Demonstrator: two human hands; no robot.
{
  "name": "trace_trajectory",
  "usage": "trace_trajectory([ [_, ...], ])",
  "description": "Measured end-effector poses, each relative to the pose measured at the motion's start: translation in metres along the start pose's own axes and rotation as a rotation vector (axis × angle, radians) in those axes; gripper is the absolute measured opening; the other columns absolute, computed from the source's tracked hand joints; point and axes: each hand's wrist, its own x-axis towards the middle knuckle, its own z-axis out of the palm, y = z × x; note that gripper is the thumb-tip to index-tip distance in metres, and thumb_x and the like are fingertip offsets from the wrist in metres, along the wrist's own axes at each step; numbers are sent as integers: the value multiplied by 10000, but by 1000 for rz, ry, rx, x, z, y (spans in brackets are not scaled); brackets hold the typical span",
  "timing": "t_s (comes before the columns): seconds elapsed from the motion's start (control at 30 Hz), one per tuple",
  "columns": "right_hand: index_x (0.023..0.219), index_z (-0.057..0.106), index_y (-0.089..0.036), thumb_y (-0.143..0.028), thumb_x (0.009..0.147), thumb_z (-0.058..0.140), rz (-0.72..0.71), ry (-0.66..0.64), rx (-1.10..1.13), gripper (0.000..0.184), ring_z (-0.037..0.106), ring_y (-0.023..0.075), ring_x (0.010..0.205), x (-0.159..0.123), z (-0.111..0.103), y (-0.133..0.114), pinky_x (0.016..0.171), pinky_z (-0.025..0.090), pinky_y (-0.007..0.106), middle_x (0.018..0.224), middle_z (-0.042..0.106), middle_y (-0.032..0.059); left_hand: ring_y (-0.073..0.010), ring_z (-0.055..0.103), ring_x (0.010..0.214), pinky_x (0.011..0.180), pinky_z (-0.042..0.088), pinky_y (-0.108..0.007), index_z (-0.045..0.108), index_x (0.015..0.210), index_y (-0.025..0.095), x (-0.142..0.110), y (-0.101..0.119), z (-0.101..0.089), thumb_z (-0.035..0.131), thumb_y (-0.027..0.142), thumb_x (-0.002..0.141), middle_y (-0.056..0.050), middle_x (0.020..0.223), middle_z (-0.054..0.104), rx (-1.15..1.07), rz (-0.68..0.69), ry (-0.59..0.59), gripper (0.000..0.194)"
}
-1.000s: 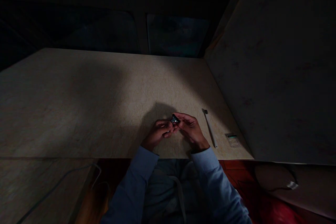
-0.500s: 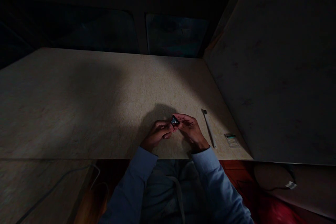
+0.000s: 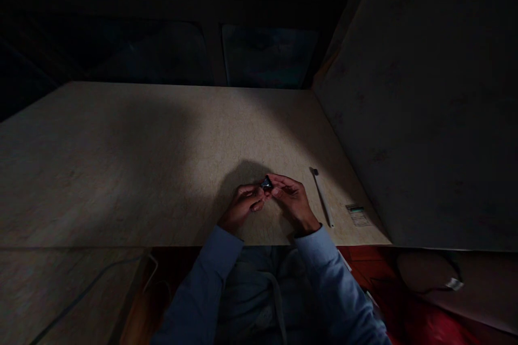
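A small dark, shiny object (image 3: pixel 266 184), roughly triangular in outline, is held just above the table between both hands; its kind is too small and dim to make out. My left hand (image 3: pixel 244 204) is closed, its thumb and fingers pinching the object from the left and below. From the other side, the fingertips and thumb of my right hand (image 3: pixel 294 198) grip its upper right edge. A white toothbrush (image 3: pixel 323 198) with a dark-bristled head lies right of my right hand. Further right is a small flat clear packet (image 3: pixel 358 215) with a green-and-dark strip.
The pale table (image 3: pixel 162 172) meets a dark wall panel (image 3: pixel 424 118) on the right and dark window panes (image 3: pixel 269 56) behind. A cable (image 3: pixel 89 288) runs over a lower surface at left. Red fabric (image 3: pixel 435 321) lies below right.
The small dark object has shifted and turned slightly between my fingers. Both hands stay in nearly the same place; the view has tilted a little.
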Motion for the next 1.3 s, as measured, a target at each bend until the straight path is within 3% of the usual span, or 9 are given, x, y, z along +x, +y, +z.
trace_trajectory([
  [0.33,1092,704,-211,-427,737,809,-20,7,4,429,687,177,813,-3,0,-1,773,559,318,1034,740,86,-29,296,402,443,199,-212,482,616,144,-1,3,0,758,502,720,55,514,421,-29,-52,-139,464],
  [0.63,1109,678,-212,-405,748,803,-7,33,10,428,674,163,819,-3,5,-3,783,549,300,1060,730,79,-43,279,412,447,202,-225,452,595,158,1,4,3,697,615,751,60,463,363,18,33,-79,542],
  [1.13,1135,657,-222,-412,803,750,-52,51,18,394,625,118,727,-1,3,6,700,514,256,976,701,36,-55,316,430,468,229,-234,544,689,138,4,3,-2,652,575,817,42,505,403,-19,-53,-112,468],
  [1.2,1167,632,-232,-425,822,726,-55,63,-14,407,632,128,766,-7,3,8,729,519,273,1029,691,44,-57,366,455,487,259,-236,591,748,124,4,5,-2,677,533,815,26,559,449,-60,-53,-104,422],
  [1.3,1235,583,-247,-420,858,686,-92,109,-146,428,639,153,877,-26,0,5,812,525,311,1150,660,62,-59,438,514,512,306,-232,663,996,116,5,8,-1,738,447,781,3,712,518,-144,-67,-49,402],
])
